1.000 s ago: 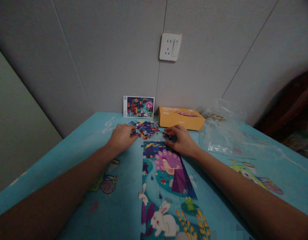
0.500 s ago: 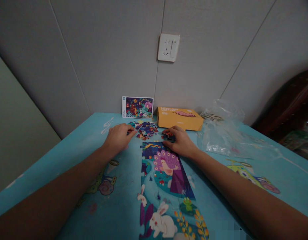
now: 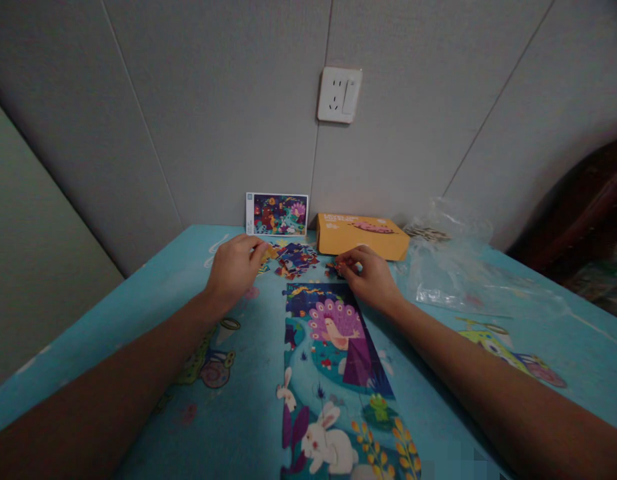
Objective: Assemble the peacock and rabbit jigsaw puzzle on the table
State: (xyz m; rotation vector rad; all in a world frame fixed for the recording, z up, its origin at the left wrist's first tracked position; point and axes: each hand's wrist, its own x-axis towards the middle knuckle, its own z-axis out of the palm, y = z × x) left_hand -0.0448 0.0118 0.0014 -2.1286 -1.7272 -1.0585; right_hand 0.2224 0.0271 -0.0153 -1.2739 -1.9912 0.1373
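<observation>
A left hand (image 3: 235, 267) pinches what appears to be a yellow jigsaw piece (image 3: 271, 252) just beyond the assembled peacock puzzle (image 3: 333, 340), as a right hand (image 3: 368, 280) touches loose pieces (image 3: 335, 269), its grip unclear. Thin, stiff, light card, likely easiest taken by the edges.

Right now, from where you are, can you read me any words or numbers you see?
No word or number here can be read clearly.
Orange box: pale lettering at the top left of its lid, too small and blurred to read.
Picture card: a small pale mark in its top left corner, too small to read.
</observation>
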